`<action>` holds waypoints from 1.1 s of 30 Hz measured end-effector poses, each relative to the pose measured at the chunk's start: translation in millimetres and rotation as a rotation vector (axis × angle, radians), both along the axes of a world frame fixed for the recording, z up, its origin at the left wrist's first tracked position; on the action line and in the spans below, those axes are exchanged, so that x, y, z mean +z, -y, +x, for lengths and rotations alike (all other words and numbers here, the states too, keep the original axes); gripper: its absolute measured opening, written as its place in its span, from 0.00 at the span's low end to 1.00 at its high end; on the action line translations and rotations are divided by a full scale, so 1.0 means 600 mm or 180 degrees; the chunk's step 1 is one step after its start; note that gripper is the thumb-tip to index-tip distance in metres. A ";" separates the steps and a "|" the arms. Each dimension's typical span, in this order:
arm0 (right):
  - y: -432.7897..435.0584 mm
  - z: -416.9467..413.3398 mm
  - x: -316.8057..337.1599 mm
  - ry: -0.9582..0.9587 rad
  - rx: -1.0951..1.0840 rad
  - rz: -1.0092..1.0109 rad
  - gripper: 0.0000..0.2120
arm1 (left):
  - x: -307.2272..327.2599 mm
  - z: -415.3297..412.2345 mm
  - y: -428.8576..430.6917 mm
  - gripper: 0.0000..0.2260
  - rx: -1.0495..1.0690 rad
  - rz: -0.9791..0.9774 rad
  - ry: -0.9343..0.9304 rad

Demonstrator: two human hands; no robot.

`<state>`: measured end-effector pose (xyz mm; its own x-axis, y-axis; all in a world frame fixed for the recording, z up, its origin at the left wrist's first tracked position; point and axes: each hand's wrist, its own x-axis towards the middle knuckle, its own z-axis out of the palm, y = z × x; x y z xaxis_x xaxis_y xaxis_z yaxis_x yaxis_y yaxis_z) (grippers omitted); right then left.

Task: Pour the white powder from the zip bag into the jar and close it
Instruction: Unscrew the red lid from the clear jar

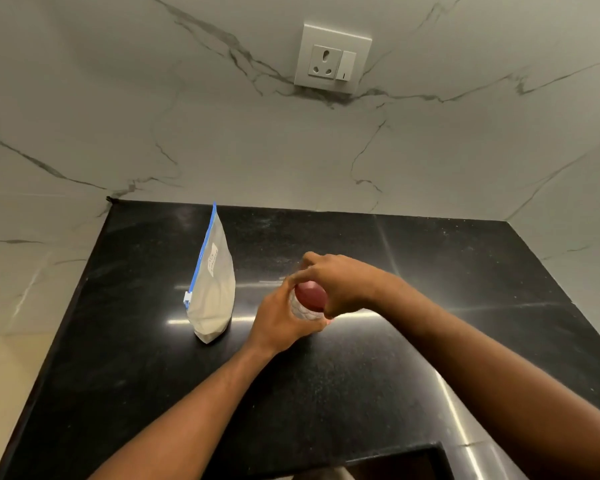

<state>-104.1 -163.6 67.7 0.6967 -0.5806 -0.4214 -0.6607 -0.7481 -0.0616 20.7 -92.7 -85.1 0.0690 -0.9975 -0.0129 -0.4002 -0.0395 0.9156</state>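
Your right hand [340, 284] curls over the red lid [310, 296] of the jar [303, 311], fingers clamped around the lid's rim, just right of the frame's centre. Your left hand [284, 318] wraps the clear jar body from the lower left, holding it on the black counter [361, 375]. Just beside the hands, left of centre, the zip bag [212, 289] stands upright, its blue seal running up the left edge, white powder filling its lower part. A wall socket [331, 58] sits at the upper centre.
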 end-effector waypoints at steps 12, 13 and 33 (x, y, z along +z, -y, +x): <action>0.005 0.017 -0.013 -0.0299 -0.0264 -0.0481 0.29 | 0.007 0.000 0.000 0.40 0.0008 -0.0012 0.0172; 0.011 0.014 -0.004 -0.0341 -0.0011 -0.0292 0.31 | 0.004 0.000 0.002 0.39 0.0026 0.0027 0.0143; 0.024 -0.021 0.026 0.0140 0.0921 0.0014 0.35 | -0.002 -0.015 0.006 0.40 0.0121 -0.0114 0.0115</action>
<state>-116.4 -178.1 83.2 0.8507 -0.3534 -0.3892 -0.4166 -0.9047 -0.0891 12.0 -96.2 -86.6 0.1065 -0.9940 0.0258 -0.4318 -0.0229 0.9017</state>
